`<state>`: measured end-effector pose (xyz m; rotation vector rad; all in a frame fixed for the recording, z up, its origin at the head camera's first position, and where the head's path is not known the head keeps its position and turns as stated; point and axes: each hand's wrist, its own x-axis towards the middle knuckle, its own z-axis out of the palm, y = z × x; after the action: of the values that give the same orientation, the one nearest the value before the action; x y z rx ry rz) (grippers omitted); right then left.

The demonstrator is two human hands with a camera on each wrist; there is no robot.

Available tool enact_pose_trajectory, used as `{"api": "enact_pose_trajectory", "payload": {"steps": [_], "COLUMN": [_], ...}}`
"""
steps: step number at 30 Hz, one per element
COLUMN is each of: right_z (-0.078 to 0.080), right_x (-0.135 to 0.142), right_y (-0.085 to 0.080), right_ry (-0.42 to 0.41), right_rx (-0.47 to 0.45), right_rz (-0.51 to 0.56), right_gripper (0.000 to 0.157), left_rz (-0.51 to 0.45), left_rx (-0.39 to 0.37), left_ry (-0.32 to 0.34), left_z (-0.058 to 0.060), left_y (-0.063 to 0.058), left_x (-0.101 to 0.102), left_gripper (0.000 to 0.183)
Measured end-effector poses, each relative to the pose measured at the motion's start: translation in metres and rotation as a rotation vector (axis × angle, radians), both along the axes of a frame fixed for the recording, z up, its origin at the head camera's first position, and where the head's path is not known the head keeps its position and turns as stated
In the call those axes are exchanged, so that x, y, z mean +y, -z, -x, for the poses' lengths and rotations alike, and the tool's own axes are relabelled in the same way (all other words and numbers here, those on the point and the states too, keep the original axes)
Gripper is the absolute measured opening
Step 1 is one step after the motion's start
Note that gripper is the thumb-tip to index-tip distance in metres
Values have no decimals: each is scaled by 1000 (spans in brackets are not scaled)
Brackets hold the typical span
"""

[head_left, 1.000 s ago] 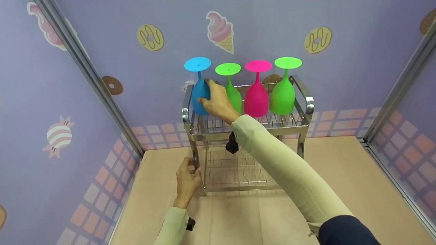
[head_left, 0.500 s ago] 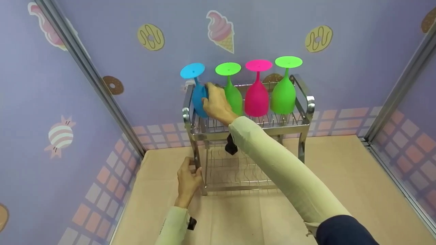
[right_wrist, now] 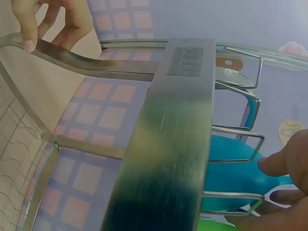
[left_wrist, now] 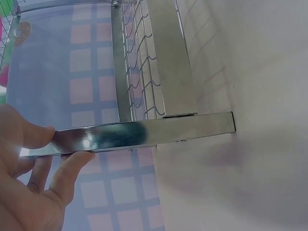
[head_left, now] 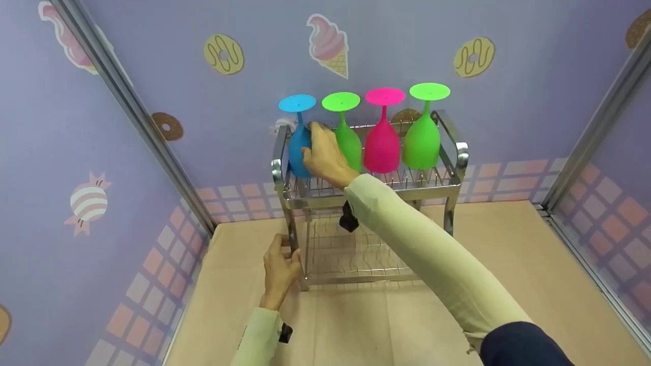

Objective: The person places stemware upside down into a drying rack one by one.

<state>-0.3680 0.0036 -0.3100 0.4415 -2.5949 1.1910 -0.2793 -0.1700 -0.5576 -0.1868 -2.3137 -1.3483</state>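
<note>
A blue goblet (head_left: 300, 152) stands upside down at the left end of the metal rack's (head_left: 376, 195) upper tier, its foot upward. My right hand (head_left: 325, 155) grips its bowl from the right; in the right wrist view, thumb and fingers lie around the blue bowl (right_wrist: 231, 168). Next to it are an upside-down green goblet (head_left: 348, 145), partly behind the hand, a pink goblet (head_left: 382, 147) and another green goblet (head_left: 422, 145). Lower down, my left hand (head_left: 279, 269) holds the rack's front left leg, and the left wrist view shows thumb and fingers pinching that leg (left_wrist: 115, 135).
The rack's lower wire shelf (head_left: 356, 251) sits close above the beige table cover (head_left: 351, 325). Behind the rack rises a purple patterned wall (head_left: 274, 51). Metal posts (head_left: 132, 112) stand at the corners.
The blue goblet first tilted left and came down a little with my right hand, then straightened upright. My left hand stays on the rack leg.
</note>
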Motion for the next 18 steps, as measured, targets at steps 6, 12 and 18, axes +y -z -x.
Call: {"api": "enact_pose_trajectory", "payload": {"steps": [6, 12, 18], "right_z": [-14, -41, -69], "right_x": [13, 54, 127], "right_y": [0, -2, 4], "right_ry": [-73, -131, -174], "right_rx": [25, 23, 173], "right_rz": [24, 24, -12], "right_gripper": [53, 61, 67], "left_rz": [-1, 9, 111], "left_rx": [-33, -76, -104], "left_ry": [-1, 31, 73], "left_z": [0, -2, -2], "left_y": [0, -4, -29], "left_x": [-5, -12, -22], "left_gripper": [36, 38, 44]}}
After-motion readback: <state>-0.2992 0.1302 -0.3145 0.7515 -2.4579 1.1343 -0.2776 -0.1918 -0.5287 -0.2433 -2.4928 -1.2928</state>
